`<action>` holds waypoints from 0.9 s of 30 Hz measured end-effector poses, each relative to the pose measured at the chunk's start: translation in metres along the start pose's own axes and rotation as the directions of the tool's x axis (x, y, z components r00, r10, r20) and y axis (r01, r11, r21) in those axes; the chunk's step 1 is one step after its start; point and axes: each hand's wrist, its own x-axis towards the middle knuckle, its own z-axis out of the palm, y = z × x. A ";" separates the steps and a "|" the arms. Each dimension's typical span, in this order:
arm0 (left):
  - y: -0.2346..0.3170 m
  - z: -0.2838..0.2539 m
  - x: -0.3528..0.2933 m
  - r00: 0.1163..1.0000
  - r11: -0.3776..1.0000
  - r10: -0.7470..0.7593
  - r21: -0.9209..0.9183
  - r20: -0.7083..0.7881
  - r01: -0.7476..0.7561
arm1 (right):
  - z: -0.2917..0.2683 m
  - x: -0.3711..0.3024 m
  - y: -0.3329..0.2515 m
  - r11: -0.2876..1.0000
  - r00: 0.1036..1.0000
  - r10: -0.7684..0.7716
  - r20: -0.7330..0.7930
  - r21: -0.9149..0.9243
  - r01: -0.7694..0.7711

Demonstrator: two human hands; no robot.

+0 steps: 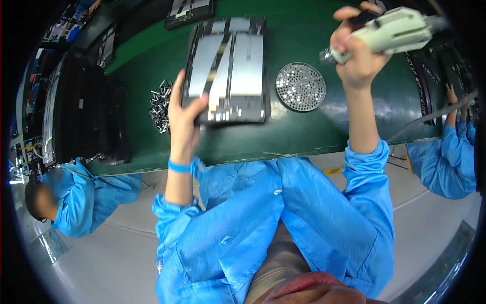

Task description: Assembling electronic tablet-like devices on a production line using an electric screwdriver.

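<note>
My left hand (184, 112) grips the lower left edge of an opened tablet (248, 63), its thumb on the face and a finger along the side. Silver battery panels, a dark diagonal ribbon cable and small parts along the near end show in the tablet. Up at the right, my right hand (360, 60) is wrapped round a pale green electric screwdriver (400, 31), with its metal tip end pointing left. The screwdriver is held above the bench, apart from the tablet. Between the two lies a round perforated screw tray (300, 87) with many shiny bits in its holes.
A heap of small black and silver pieces (160, 107) lies left of the tablet on the green bench (243, 142). Dark panels (83, 109) are stacked at far left. Another device (189, 11) sits at the back. A grey cable (425, 117) runs at right. Co-workers in blue sit at both sides.
</note>
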 end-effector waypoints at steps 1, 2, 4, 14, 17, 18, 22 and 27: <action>-0.006 -0.006 -0.019 1.000 0.999 0.007 0.036 -0.012 -0.007 | 0.004 -0.013 0.003 1.000 1.000 0.023 -0.017 0.013 -0.022; -0.013 -0.011 -0.036 1.000 0.997 0.013 0.075 -0.024 -0.011 | 0.006 -0.026 0.008 0.999 0.998 0.048 -0.036 0.027 -0.047; -0.030 -0.016 -0.056 1.000 0.990 0.015 0.143 0.001 -0.015 | -0.005 -0.046 0.022 1.000 1.000 0.026 -0.006 0.011 -0.026; -0.054 -0.025 -0.099 0.890 0.412 0.302 0.795 0.342 -0.445 | 0.003 -0.068 0.044 0.993 0.993 0.116 -0.012 -0.035 -0.117; -0.067 -0.024 -0.101 0.880 0.354 0.334 0.820 0.339 -0.450 | 0.008 -0.071 0.049 0.992 0.992 0.127 0.020 0.004 -0.127; -0.068 -0.024 -0.101 0.881 0.357 0.331 0.820 0.337 -0.448 | 0.009 -0.071 0.050 0.991 0.991 0.132 0.017 -0.010 -0.131; -0.071 -0.023 -0.101 0.887 0.395 0.320 0.804 0.333 -0.444 | 0.008 -0.072 0.054 0.991 0.992 0.125 0.005 -0.041 -0.125; -0.071 -0.022 -0.100 0.891 0.412 0.311 0.798 0.330 -0.439 | 0.006 -0.074 0.058 0.988 0.988 0.151 0.019 -0.016 -0.151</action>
